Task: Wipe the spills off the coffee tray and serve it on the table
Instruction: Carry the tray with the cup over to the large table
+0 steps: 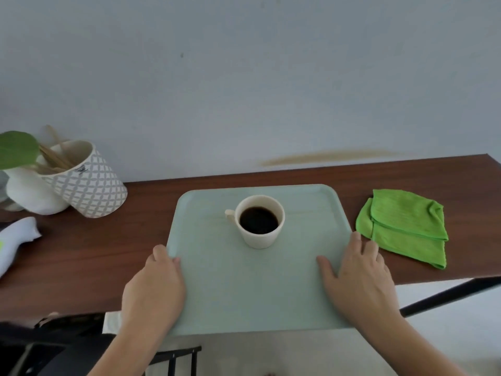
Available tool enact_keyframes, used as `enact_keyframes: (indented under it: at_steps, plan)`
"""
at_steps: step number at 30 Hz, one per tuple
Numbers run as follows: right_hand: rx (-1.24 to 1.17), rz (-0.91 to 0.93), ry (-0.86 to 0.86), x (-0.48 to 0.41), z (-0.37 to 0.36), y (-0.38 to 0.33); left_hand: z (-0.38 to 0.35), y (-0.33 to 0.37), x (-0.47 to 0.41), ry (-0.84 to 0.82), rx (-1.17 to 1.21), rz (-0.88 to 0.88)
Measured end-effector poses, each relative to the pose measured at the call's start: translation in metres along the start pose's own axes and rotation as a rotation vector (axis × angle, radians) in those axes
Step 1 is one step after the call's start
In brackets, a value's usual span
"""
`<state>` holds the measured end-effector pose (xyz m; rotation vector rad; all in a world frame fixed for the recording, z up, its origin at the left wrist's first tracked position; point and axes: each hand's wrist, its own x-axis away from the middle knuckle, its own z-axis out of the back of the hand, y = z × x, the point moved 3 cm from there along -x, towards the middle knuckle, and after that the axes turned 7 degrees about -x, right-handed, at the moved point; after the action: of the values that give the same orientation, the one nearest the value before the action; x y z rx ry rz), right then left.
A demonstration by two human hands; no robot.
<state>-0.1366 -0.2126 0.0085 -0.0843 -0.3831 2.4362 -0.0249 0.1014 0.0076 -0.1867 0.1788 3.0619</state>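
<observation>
- A cream mug (259, 222) stands upright on the tray, filled near the top with black coffee (259, 220); its small handle points toward 9 o'clock.
- At 10 o'clock from the tray, a white cup with a grey lattice pattern (86, 183) holds wooden sticks (53, 156). A white pot (29, 191) touches it, with 1 green leaf (16, 149) above.
- The pale green tray (257, 261) is a smooth rounded rectangle with a low raised rim. Its long axis runs from 6 to 12 o'clock, and its near end overhangs the front edge of the dark wood-grain table (81, 261).
- Faint streaks show on the tray surface beside the mug.
- The left hand (157, 289) curls around the tray's left rim, thumb on top, fingers underneath out of sight.
- The right hand (357, 280) covers the right rim, thumb lying on the tray surface, fingers loosely spread over the edge.
- At 3 o'clock, just beside the right fingertips, lies a folded bright green microfibre cloth (404, 226), soft and ribbed.
- A white fabric item (16, 240) lies at 9 o'clock.
</observation>
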Motion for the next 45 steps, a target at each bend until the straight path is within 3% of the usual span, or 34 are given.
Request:
enact_keyframes:
  at_steps: [12, 20, 33, 45]
  plan:
    - [-0.168, -0.001, 0.025, 0.028, 0.040, 0.006, 0.028, -0.002, 0.020, -0.056, 0.330, 0.064]
    - [-0.194, 0.015, 0.034, 0.074, 0.066, 0.031, 0.065, 0.000, 0.072, -0.097, 0.342, 0.067]
    - [-0.234, -0.152, 0.144, 0.138, 0.096, 0.092, 0.081, 0.041, 0.106, -0.082, 0.381, -0.116]
    - [-0.240, -0.436, 0.289, 0.183, 0.135, 0.193, 0.081, 0.156, 0.126, -0.138, 0.457, -0.382]
